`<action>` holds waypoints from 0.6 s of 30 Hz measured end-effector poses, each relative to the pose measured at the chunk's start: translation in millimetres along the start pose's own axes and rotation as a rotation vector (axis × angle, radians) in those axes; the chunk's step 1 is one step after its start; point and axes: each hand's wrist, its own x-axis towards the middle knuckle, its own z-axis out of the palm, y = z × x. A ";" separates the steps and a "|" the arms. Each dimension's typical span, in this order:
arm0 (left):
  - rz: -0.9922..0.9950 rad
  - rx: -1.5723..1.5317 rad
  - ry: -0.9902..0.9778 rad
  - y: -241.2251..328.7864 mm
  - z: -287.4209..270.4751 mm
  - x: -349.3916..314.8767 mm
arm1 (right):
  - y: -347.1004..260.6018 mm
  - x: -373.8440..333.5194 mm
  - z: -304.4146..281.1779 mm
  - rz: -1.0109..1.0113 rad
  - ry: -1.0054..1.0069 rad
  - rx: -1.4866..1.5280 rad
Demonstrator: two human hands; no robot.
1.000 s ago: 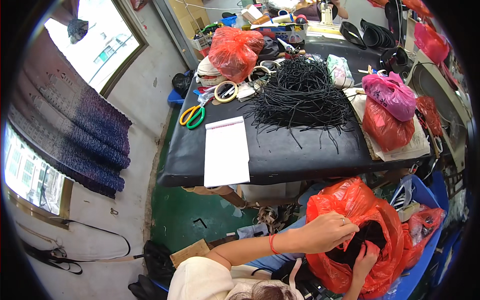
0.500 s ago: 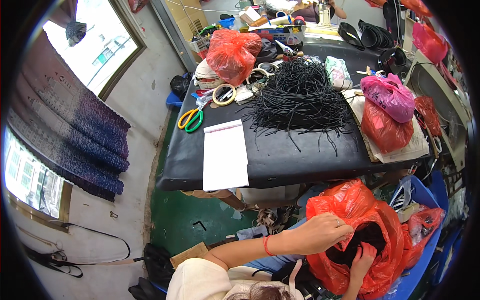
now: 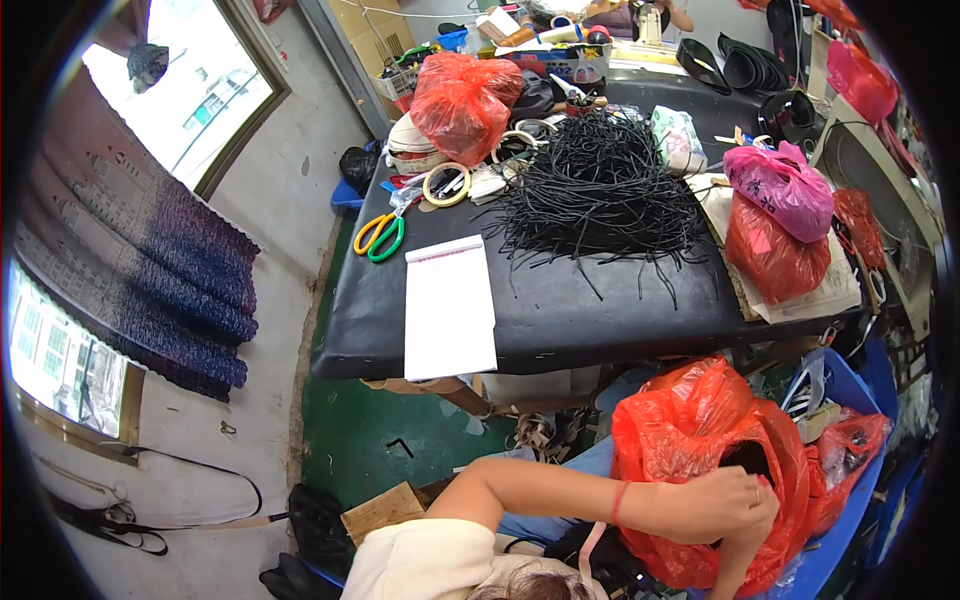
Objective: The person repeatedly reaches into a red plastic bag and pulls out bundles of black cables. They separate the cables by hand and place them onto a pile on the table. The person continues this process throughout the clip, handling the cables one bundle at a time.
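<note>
A large red plastic bag (image 3: 660,450) stands at the lower right, its mouth turned up and dark inside. My left hand (image 3: 738,503), with a ring on a finger and a red cord at the wrist, reaches across the bag's mouth. Its fingers are curled; what they grip, if anything, is hidden. From below, my right hand (image 3: 742,548) comes up to meet the left at the opening. The left hand covers its fingers, so their state is hidden. The dark contents of the bag are too shadowed to name.
Ahead is a black-covered table (image 3: 600,320) bearing a white notepad (image 3: 450,310), scissors (image 3: 380,236), a tape roll (image 3: 446,185) and a heap of black cords (image 3: 605,190). A pink bag (image 3: 780,190) sits at its right. A blue bin (image 3: 868,385) stands beside the red bag.
My left hand has left the near left rim of the bag and moved right and down over its mouth. My right hand, seen inside the bag before, is now mostly covered by it.
</note>
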 end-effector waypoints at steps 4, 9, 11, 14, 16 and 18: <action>0.011 0.486 -0.137 -46.9 52.2 -4.6 | 35.1 -1.7 -15.6 0.078 -0.073 -0.317; -0.205 0.129 -0.448 -142.8 24.7 1.1 | 42.9 4.2 -53.3 0.207 -0.349 -0.650; -0.218 0.091 -0.513 -146.8 12.6 1.5 | 69.4 -9.2 -47.2 0.260 -0.473 -0.679; -0.213 0.071 -0.514 -139.9 19.1 15.0 | 49.0 -9.8 -52.7 0.341 -0.398 -0.657; -0.254 0.072 -0.386 -117.8 4.8 13.1 | 21.5 1.0 -50.1 0.163 -0.148 -0.637; -0.293 0.136 -0.337 -104.3 -7.6 5.9 | -16.5 16.6 -29.5 0.069 -0.081 -0.444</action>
